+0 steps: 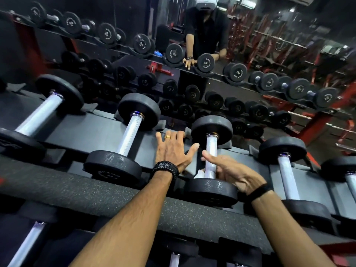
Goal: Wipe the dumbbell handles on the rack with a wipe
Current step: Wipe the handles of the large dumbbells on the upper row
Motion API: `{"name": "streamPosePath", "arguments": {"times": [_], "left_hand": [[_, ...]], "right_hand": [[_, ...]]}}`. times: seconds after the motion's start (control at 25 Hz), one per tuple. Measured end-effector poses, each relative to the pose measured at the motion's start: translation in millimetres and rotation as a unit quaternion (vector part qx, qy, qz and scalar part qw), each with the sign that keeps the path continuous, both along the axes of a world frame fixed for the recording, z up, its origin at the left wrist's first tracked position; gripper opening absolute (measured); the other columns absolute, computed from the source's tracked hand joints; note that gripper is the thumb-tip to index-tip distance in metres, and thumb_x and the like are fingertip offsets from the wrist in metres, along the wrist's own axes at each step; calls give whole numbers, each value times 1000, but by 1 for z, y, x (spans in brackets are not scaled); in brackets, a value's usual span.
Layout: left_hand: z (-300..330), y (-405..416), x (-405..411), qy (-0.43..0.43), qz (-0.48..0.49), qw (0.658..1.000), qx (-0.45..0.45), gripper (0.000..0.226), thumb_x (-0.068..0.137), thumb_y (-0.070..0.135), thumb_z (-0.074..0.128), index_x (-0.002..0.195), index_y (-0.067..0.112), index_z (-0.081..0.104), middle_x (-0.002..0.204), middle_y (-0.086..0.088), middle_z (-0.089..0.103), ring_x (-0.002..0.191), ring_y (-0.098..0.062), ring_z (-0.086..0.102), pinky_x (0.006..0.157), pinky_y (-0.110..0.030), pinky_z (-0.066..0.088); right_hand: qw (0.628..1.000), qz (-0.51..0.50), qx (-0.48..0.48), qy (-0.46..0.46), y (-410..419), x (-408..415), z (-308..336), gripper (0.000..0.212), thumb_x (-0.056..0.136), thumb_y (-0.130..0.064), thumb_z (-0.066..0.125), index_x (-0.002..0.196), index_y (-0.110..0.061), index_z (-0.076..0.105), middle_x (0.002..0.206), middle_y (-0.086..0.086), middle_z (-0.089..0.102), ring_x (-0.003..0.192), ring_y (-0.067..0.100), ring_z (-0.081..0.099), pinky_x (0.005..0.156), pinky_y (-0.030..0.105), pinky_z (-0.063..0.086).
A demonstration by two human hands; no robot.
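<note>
Steel handle running near to far, with the right hand wrapped low on it

Black rack (pixel 100 132) spans the view from left to right, carrying a row of dumbbells whose handles all lie near-to-far; the dumbbell (pixel 212 160) in the middle is the one in work, its handle (pixel 211 151) running from the near plate up to the far plate; the right hand (pixel 229 173) is the nearer hand, its grip curled round the near end of that handle with the thumb laid across to the left; the left hand (pixel 173 149) rests flat on the rack just left of it, fingers spread, holding nothing; a scrap of white wipe (pixel 200 174) shows at the handle's near-left side under the right hand; the bare steel lies far of the grip, so I judge the stroke should travel along the axis towards the far plate.
</note>
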State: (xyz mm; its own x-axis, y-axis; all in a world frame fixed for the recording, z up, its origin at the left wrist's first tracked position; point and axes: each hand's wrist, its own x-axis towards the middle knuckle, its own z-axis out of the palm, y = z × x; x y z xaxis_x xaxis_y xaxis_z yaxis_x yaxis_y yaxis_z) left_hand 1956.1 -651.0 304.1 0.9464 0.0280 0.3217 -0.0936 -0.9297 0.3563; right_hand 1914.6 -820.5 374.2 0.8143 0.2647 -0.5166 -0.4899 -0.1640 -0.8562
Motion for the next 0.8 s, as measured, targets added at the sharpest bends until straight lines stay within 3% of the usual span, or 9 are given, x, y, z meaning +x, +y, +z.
{"name": "streamPosePath", "arguments": {"times": [0.08, 0.16, 0.28, 0.36, 0.44, 0.56, 0.64, 0.72, 0.8], "left_hand": [[0, 1, 1, -11, 4, 1000, -2, 62, 91, 71, 19, 118, 24, 50, 117, 1, 59, 117, -22, 49, 114, -55, 16], [1, 2, 1, -7, 4, 1000, -1, 62, 90, 70, 18, 116, 24, 49, 116, 1, 59, 116, -22, 49, 113, -55, 15], [0, 1, 1, -8, 3, 1000, 3, 60, 91, 70, 18, 115, 25, 49, 115, 2, 60, 115, -22, 49, 113, -55, 16], [0, 2, 1, -12, 3, 1000, -4, 59, 92, 70, 20, 115, 25, 49, 115, 2, 60, 115, -21, 49, 113, -55, 16], [0, 3, 0, -10, 3, 1000, -8, 57, 92, 70, 21, 114, 25, 49, 115, 3, 59, 115, -21, 49, 114, -55, 15], [1, 2, 0, -5, 5, 1000, -3, 56, 93, 70, 22, 114, 25, 49, 114, 3, 59, 115, -21, 49, 113, -55, 15], [0, 2, 1, -9, 7, 1000, -2, 56, 92, 70, 22, 113, 25, 49, 113, 3, 59, 114, -21, 49, 113, -55, 16], [-2, 2, 1, -10, 7, 1000, -3, 56, 93, 70, 22, 113, 25, 49, 113, 3, 58, 114, -21, 49, 113, -54, 16], [-3, 1, 2, -13, 6, 1000, -2, 56, 93, 71, 22, 113, 26, 49, 112, 4, 58, 114, -20, 49, 113, -54, 16]], "right_hand": [[999, -4, 41, 27, 5, 4, -5, 48, 75, -31, 75, 111, -4, 61, 78, 12, 65, 65, 18, 65, 61, 28, 57], [999, 9, 39, 24, 5, 7, -5, 39, 72, -17, 78, 104, -4, 61, 78, 10, 65, 65, 17, 64, 62, 27, 57], [998, 37, -50, -12, 1, 6, -6, 63, 58, -7, 89, 114, -6, 62, 102, 17, 72, 91, 29, 70, 84, 36, 57], [990, 57, -119, -60, -1, 3, -7, 63, 57, -11, 89, 114, -9, 61, 112, 22, 70, 104, 33, 68, 93, 38, 54], [981, 67, -152, -102, -9, 0, -3, 48, 66, -4, 85, 108, -8, 62, 105, 21, 72, 94, 28, 69, 87, 35, 55], [982, 40, -140, -120, -29, -5, 0, 44, 64, 4, 80, 101, -10, 61, 81, 10, 68, 66, 15, 62, 56, 22, 49], [973, -1, -158, -171, -37, -5, -5, 36, 70, 18, 67, 89, -9, 54, 72, 9, 57, 50, 2, 52, 43, 14, 40], [959, 15, -172, -223, -39, -7, -12, 34, 68, 23, 57, 77, -10, 52, 65, 4, 53, 46, -3, 45, 43, 9, 34], [959, 36, -154, -234, -39, -12, -15, 22, 64, 10, 63, 72, -10, 61, 64, -1, 58, 54, 3, 47, 49, 10, 35]]}}
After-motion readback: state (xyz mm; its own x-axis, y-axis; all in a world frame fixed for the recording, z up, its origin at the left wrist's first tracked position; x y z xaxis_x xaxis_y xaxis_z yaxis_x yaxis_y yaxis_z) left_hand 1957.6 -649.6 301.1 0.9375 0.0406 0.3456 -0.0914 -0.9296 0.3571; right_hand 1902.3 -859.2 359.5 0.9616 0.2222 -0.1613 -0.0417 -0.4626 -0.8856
